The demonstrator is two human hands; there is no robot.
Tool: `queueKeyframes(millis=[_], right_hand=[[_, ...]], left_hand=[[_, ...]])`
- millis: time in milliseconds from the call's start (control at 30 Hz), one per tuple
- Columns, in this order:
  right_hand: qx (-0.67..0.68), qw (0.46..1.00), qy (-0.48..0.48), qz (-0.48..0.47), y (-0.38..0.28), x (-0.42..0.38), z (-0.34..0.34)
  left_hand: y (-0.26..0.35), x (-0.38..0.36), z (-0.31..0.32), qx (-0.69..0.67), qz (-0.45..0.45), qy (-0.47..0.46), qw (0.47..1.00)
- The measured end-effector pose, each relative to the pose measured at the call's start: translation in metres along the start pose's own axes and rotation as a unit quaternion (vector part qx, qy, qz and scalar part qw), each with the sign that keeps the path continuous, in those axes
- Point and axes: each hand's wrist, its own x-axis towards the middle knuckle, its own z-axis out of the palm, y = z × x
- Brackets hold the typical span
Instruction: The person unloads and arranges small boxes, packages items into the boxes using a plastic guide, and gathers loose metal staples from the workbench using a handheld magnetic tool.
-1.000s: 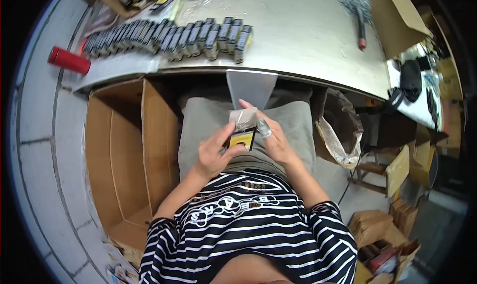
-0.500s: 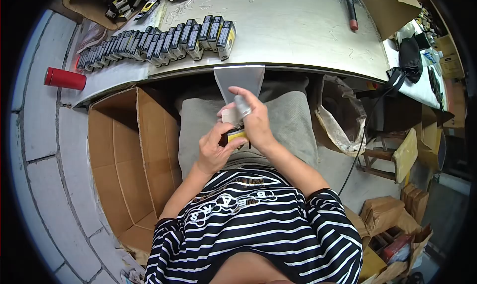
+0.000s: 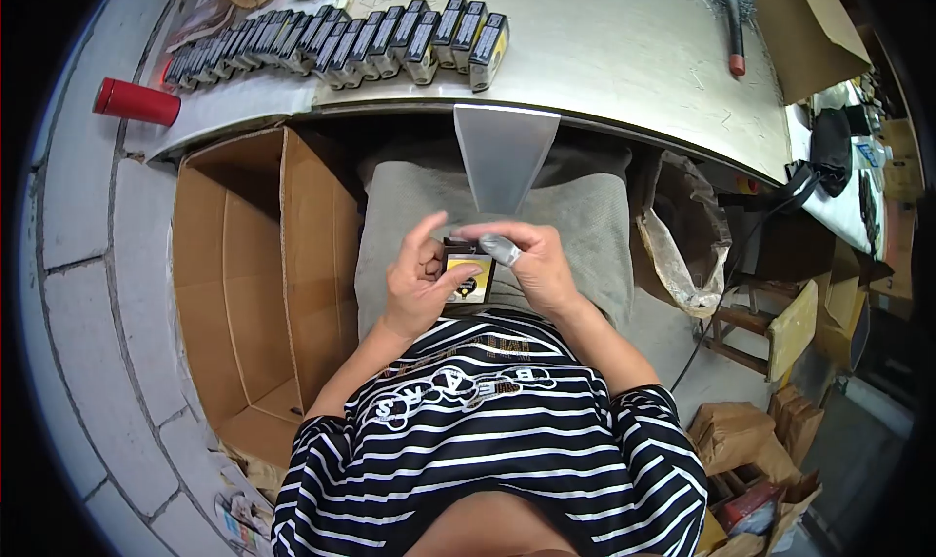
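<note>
A small black and yellow box (image 3: 472,280) is held above my lap, near my striped shirt. My left hand (image 3: 417,286) grips its left side, with the thumb across the front face. At the box's top edge is my right hand (image 3: 536,268), fingers bent over it; a silvery wrap (image 3: 501,249) covers one finger. Whether the right hand pinches anything is hidden. Just beyond my hands, a grey translucent sheet (image 3: 504,157) hangs down from the table edge.
Similar boxes (image 3: 421,45) stand in a long row on the table (image 3: 624,60). A red cylinder (image 3: 136,102) lies left. An open carton (image 3: 255,294) stands beside my left leg, a plastic bag (image 3: 682,255) and wooden stool (image 3: 792,330) to the right.
The white flap above the box no longer shows, and its yellow front is in fuller view. My right hand has come down over the box top. The whole view has shifted slightly.
</note>
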Motion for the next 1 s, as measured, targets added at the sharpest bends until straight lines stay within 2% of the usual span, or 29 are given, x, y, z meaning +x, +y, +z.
queueKeyframes(millis=[67, 200, 233, 367, 433, 600, 733, 833, 900, 1000], right_hand=[[0.012, 0.998, -0.023, -0.050, 0.014, -0.004, -0.002], [-0.045, 0.999, 0.025, -0.003, 0.008, 0.001, -0.004], [-0.047, 0.998, 0.028, -0.023, 0.006, 0.004, -0.006], [-0.066, 0.996, 0.051, -0.022, -0.003, 0.007, -0.016], [-0.062, 0.996, 0.062, -0.008, -0.004, 0.004, -0.021], [-0.066, 0.996, 0.049, -0.030, -0.008, 0.002, -0.031], [-0.057, 0.996, 0.037, -0.055, -0.019, 0.001, -0.030], [-0.088, 0.980, 0.128, -0.123, -0.032, 0.006, -0.031], [-0.049, 0.961, 0.173, -0.210, -0.043, 0.016, -0.036], [-0.029, 0.932, 0.230, -0.279, -0.076, 0.034, -0.048]], left_hand=[[0.004, -0.005, 0.002, -0.020, -0.020, 0.001, 1.000], [0.007, 0.001, 0.004, -0.023, -0.051, -0.008, 0.998], [0.011, 0.004, 0.006, -0.033, -0.057, -0.013, 0.998], [0.005, 0.009, 0.011, -0.008, -0.034, -0.034, 0.999], [0.004, 0.011, 0.008, 0.057, -0.013, -0.070, 0.996], [0.010, 0.024, 0.014, 0.066, -0.004, -0.070, 0.995], [0.012, 0.045, 0.018, -0.008, -0.034, -0.070, 0.997], [0.026, 0.076, 0.042, -0.113, -0.033, -0.040, 0.992], [0.047, 0.106, 0.055, -0.006, 0.074, -0.067, 0.995], [0.067, 0.148, 0.077, -0.016, 0.084, -0.101, 0.991]])
